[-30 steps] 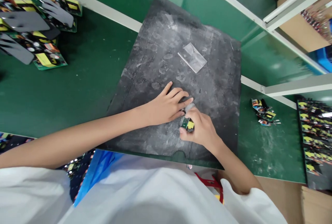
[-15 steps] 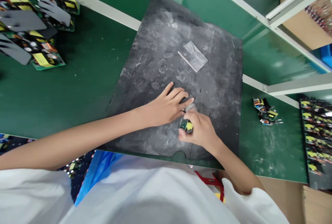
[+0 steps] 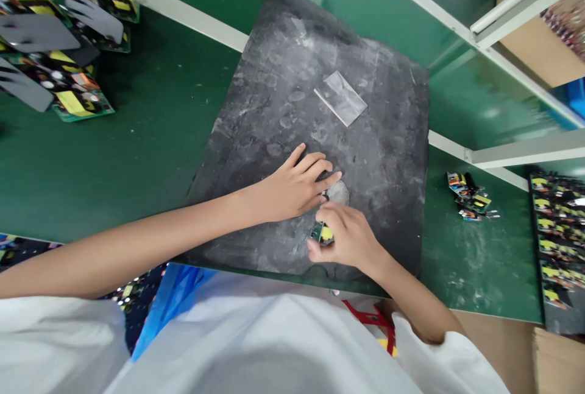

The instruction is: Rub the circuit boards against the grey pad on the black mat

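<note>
A small green circuit board (image 3: 316,231) with a yellow-taped part is gripped between the thumb and fingers of my right hand (image 3: 350,237), low over the black mat (image 3: 274,95). Part of the board is hidden by those fingers. My left hand (image 3: 299,187) lies palm down on the mat just above it, fingers spread. Something small and dark shows by its thumb tip; I cannot make out what. A pale round patch (image 3: 339,193) is visible beside the left index finger. Further up the mat lies a clear flat plastic piece (image 3: 342,98).
Boards with grey heat sinks (image 3: 41,35) are piled at the upper left of the green table (image 3: 159,132). To the right lie a few loose boards (image 3: 470,196) and a black tray (image 3: 567,315) holding rows of boards. White shelf posts (image 3: 525,153) stand behind.
My right hand has shifted slightly down and left with the circuit board, uncovering more of the pale round patch. My left hand has stayed in place.
</note>
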`<action>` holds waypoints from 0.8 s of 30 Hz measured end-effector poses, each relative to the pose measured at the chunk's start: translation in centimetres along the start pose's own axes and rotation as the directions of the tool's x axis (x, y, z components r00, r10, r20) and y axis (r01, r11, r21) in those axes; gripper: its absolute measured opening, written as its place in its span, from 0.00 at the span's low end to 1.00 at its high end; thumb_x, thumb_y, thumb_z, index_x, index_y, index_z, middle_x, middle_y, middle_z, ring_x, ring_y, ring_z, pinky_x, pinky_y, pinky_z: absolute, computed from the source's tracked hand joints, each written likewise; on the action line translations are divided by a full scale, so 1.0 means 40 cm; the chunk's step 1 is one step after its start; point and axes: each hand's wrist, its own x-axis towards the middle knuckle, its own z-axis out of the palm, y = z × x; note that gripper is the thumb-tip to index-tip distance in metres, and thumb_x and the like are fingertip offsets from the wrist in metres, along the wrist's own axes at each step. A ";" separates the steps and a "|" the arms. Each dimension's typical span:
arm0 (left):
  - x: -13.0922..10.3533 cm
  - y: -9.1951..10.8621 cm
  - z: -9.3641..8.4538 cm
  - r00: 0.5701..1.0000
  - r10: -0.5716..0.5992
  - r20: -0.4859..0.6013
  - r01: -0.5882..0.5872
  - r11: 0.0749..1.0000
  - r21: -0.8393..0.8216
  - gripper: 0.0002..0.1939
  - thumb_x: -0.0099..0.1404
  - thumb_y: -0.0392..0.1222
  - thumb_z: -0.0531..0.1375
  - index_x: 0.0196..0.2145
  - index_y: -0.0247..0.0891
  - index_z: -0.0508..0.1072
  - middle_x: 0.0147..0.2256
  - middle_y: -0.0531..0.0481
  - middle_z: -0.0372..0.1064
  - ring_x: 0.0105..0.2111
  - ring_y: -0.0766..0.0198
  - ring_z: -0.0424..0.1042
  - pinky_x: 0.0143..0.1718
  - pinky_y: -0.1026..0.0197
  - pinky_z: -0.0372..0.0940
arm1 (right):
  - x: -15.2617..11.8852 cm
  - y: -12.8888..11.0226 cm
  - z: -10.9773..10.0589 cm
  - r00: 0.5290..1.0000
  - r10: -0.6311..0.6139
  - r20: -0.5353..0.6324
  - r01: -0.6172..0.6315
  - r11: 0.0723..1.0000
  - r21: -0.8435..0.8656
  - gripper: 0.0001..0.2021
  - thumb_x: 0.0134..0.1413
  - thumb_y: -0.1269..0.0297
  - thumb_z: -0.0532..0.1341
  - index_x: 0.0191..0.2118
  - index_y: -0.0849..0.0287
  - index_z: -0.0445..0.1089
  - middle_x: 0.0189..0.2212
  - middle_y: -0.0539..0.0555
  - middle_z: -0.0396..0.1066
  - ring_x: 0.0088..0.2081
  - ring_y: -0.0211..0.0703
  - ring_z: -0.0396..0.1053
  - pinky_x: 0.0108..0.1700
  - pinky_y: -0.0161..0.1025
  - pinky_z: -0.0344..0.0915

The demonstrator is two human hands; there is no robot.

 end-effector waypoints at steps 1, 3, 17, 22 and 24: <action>0.000 0.000 -0.001 1.000 -0.002 -0.002 0.001 1.000 -0.002 0.23 0.68 0.44 0.50 0.59 0.36 0.61 0.53 0.39 0.60 0.58 0.48 0.55 0.59 0.36 0.47 | -0.001 0.000 0.000 1.000 0.008 -0.006 -0.008 1.000 0.001 0.07 0.51 0.61 0.53 0.34 0.57 0.56 0.24 0.50 0.64 0.25 0.41 0.65 0.23 0.35 0.60; 0.001 -0.001 -0.002 1.000 -0.006 -0.002 0.006 1.000 -0.007 0.23 0.68 0.44 0.50 0.59 0.37 0.61 0.53 0.39 0.60 0.58 0.48 0.54 0.59 0.35 0.47 | -0.002 0.000 0.000 1.000 0.002 0.012 -0.002 1.000 0.006 0.07 0.51 0.61 0.53 0.34 0.57 0.56 0.24 0.50 0.64 0.25 0.41 0.65 0.24 0.35 0.60; 0.002 -0.004 -0.008 1.000 -0.015 0.019 0.015 0.999 -0.029 0.23 0.68 0.45 0.49 0.59 0.37 0.61 0.53 0.40 0.59 0.58 0.48 0.54 0.59 0.36 0.47 | -0.004 0.016 -0.012 1.000 -0.009 -0.006 0.009 0.999 0.033 0.07 0.49 0.61 0.54 0.34 0.56 0.57 0.25 0.50 0.65 0.25 0.40 0.64 0.24 0.35 0.60; 0.002 -0.004 -0.009 1.000 -0.015 0.005 0.015 0.999 -0.043 0.23 0.68 0.45 0.51 0.59 0.37 0.62 0.53 0.39 0.60 0.57 0.48 0.54 0.59 0.35 0.47 | -0.011 0.025 -0.015 0.999 0.035 0.008 -0.036 0.997 0.062 0.08 0.48 0.61 0.55 0.34 0.56 0.57 0.23 0.49 0.63 0.23 0.39 0.63 0.23 0.34 0.58; 0.002 -0.003 -0.009 1.000 -0.013 0.013 0.014 0.999 -0.042 0.23 0.68 0.44 0.51 0.59 0.37 0.62 0.53 0.40 0.60 0.57 0.48 0.55 0.59 0.35 0.47 | -0.013 0.023 -0.014 0.998 0.032 0.058 -0.036 0.997 0.070 0.07 0.47 0.61 0.54 0.33 0.56 0.57 0.22 0.48 0.62 0.23 0.39 0.62 0.23 0.34 0.58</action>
